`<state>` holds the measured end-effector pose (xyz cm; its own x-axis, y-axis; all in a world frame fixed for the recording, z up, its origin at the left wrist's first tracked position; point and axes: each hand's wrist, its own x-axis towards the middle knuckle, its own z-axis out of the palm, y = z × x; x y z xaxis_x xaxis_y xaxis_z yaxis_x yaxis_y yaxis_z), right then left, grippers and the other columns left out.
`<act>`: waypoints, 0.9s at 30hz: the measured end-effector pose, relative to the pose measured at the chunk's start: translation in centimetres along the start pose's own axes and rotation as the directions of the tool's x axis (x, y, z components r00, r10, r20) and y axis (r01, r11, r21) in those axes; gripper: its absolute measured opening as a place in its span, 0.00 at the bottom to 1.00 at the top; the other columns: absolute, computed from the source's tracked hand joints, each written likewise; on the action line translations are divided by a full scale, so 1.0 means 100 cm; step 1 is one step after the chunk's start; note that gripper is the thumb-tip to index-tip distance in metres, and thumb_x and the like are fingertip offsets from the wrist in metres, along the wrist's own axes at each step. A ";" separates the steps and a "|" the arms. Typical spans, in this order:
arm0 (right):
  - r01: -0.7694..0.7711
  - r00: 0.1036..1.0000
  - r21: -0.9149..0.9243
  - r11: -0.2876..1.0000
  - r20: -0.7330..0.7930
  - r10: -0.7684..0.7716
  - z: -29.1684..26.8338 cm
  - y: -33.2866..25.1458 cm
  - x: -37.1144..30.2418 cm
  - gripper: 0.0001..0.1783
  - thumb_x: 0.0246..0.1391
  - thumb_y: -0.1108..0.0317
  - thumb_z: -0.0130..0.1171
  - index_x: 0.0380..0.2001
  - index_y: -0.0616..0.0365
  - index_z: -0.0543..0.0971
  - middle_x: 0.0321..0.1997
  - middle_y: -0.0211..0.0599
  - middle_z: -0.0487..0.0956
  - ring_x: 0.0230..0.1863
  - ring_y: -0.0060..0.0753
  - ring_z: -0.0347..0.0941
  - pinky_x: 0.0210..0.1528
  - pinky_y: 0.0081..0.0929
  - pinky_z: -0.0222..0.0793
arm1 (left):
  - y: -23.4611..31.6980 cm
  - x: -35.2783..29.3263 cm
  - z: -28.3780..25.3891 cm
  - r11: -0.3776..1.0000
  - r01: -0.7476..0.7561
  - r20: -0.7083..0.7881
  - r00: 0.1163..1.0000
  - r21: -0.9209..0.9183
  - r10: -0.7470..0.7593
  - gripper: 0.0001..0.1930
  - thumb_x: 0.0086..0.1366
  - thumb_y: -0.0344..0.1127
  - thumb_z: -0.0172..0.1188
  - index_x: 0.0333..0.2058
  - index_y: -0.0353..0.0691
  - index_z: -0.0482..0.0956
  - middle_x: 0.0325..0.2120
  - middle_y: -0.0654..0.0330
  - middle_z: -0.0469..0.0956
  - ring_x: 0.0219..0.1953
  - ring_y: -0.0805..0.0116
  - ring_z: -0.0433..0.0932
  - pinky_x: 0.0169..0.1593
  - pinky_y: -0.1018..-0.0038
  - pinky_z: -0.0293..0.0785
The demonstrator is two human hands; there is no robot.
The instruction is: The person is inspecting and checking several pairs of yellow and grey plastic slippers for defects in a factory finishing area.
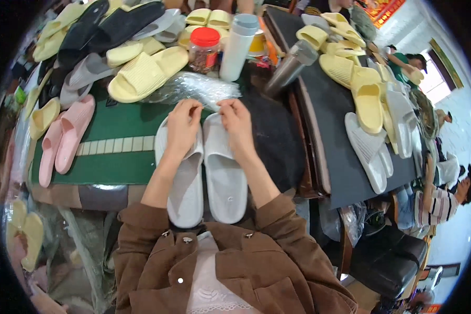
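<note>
A pair of grey slippers (225,178) stands side by side before me, toes pointing away and heels near my jacket. Over the left slipper's toe is my left hand (182,128), its fingers pinched together. My right hand (236,125) is pinched the same way above the right slipper's toe. Between and just beyond my fingertips lies a crumpled clear plastic bag (193,89), whose near edge both hands appear to grip. My wrists partly cover the slippers' straps.
Pink slippers (74,133) and yellow slippers (149,74) lie on the green table (115,170). A red-lidded jar (203,49), a white bottle (239,48) and a steel flask (291,67) stand beyond. Grey and yellow slippers fill the dark right-hand table (345,175); other people sit around.
</note>
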<state>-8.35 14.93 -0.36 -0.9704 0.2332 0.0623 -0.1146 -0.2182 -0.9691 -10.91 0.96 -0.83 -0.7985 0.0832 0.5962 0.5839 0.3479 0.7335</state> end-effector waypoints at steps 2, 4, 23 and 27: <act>0.006 1.000 0.009 1.000 0.012 -0.006 0.001 -0.002 0.002 0.09 0.59 0.68 0.51 0.37 0.62 0.75 0.27 0.25 0.72 0.24 0.14 0.60 0.26 0.17 0.59 | 0.002 0.000 0.001 1.000 0.000 0.003 1.000 0.004 0.000 0.03 0.57 0.24 0.56 0.32 0.32 0.75 0.27 0.52 0.75 0.26 0.58 0.75 0.32 0.69 0.71; 0.022 1.000 -0.027 0.999 0.009 -0.022 0.003 0.000 0.004 0.10 0.59 0.68 0.51 0.39 0.63 0.75 0.29 0.26 0.73 0.24 0.14 0.62 0.26 0.17 0.60 | 0.003 0.001 -0.001 1.000 0.003 0.007 1.000 0.004 -0.003 0.03 0.57 0.23 0.56 0.31 0.32 0.75 0.27 0.52 0.75 0.26 0.58 0.75 0.31 0.69 0.71; 0.239 0.971 -0.497 0.834 0.102 -0.217 0.010 0.002 0.014 0.10 0.51 0.68 0.55 0.31 0.67 0.75 0.26 0.50 0.79 0.30 0.41 0.78 0.34 0.32 0.71 | 0.004 0.000 -0.009 0.998 0.045 -0.001 0.999 0.042 -0.045 0.04 0.59 0.24 0.54 0.33 0.33 0.76 0.28 0.54 0.75 0.28 0.61 0.75 0.33 0.71 0.71; 0.227 0.972 -0.450 0.864 0.050 -0.229 0.008 0.002 0.016 0.11 0.51 0.68 0.54 0.32 0.67 0.76 0.27 0.48 0.79 0.30 0.39 0.78 0.35 0.32 0.71 | 0.005 0.001 -0.008 0.997 0.074 -0.014 0.997 -0.003 -0.074 0.04 0.59 0.24 0.55 0.33 0.33 0.76 0.28 0.53 0.75 0.28 0.63 0.75 0.34 0.72 0.71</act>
<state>-10.10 14.52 -0.31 -0.9277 0.2293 0.2947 -0.2235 0.2910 -0.9302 -10.59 0.36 -0.10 -0.8376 0.0441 0.5445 0.5234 0.3501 0.7768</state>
